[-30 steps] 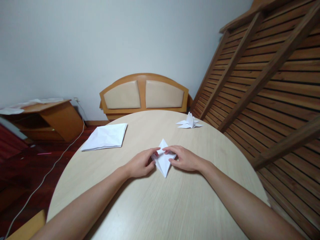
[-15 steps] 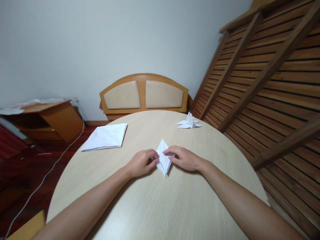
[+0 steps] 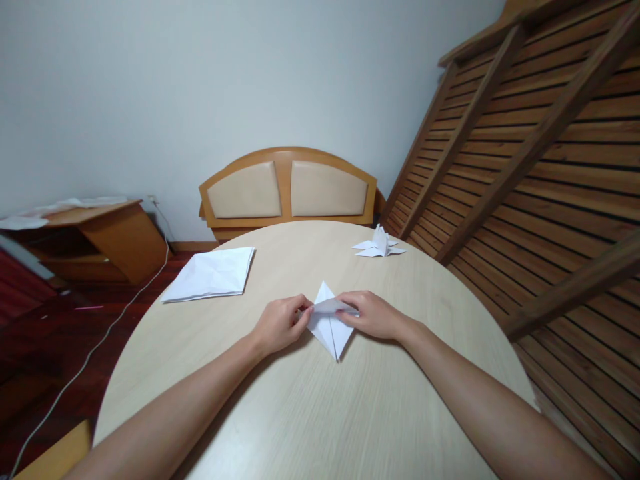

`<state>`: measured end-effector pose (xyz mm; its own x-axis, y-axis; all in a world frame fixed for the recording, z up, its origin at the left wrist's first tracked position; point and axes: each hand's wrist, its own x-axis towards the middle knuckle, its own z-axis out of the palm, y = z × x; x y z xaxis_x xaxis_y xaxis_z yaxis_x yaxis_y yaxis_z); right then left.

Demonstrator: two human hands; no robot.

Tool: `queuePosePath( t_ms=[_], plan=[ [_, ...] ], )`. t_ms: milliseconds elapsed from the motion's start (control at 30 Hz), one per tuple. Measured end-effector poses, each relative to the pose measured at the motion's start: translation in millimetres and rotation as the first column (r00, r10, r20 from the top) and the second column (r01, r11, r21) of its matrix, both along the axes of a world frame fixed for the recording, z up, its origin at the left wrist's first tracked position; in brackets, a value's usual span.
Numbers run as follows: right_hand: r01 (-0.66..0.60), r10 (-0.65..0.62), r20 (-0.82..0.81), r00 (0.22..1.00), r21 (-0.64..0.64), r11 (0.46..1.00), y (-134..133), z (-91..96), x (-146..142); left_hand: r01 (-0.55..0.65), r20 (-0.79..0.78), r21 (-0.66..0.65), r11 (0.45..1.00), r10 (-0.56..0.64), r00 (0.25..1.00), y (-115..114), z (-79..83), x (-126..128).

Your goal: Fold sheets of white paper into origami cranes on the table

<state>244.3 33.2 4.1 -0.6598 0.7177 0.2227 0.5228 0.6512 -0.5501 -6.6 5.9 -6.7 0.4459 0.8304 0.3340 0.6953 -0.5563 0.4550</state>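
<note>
A white sheet of folded paper [image 3: 330, 331], diamond-shaped with a crease down its middle, lies on the round table [image 3: 305, 413] in front of me. My left hand [image 3: 286, 323] pinches its left corner between thumb and fingers. On the opposite side my right hand [image 3: 369, 315] grips the right edge, the thumb below and the fingers above. Between the two hands a flap is lifted across the paper's middle, and the far tip points away from me.
Folded paper cranes [image 3: 380, 243] sit near the table's far right edge. A stack of white paper [image 3: 210, 275] lies at the far left. Beyond stand a wooden headboard [image 3: 285, 180], a low cabinet [image 3: 120, 240] and leaning wooden slats [image 3: 525, 147].
The near flap of the paper has been lifted and now stands across the middle, baring a centre crease. Both hands have shifted slightly and hold the paper's sides.
</note>
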Motion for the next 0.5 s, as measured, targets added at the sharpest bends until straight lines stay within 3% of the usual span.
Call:
queuePosePath(
  t_ms=[200,500],
  plan=[
    [0.076,-0.073,-0.079,0.994,0.044,0.996,2,0.1,-2,-0.042,0.027,-0.03,0.999,0.043,0.999,-1,-2.5,2],
    [0.052,-0.047,-0.058,0.997,0.083,0.995,1,-6.1,-10,-0.162,0.117,-0.122,0.979,0.176,0.977,-3,-9.3,13]
  ],
)
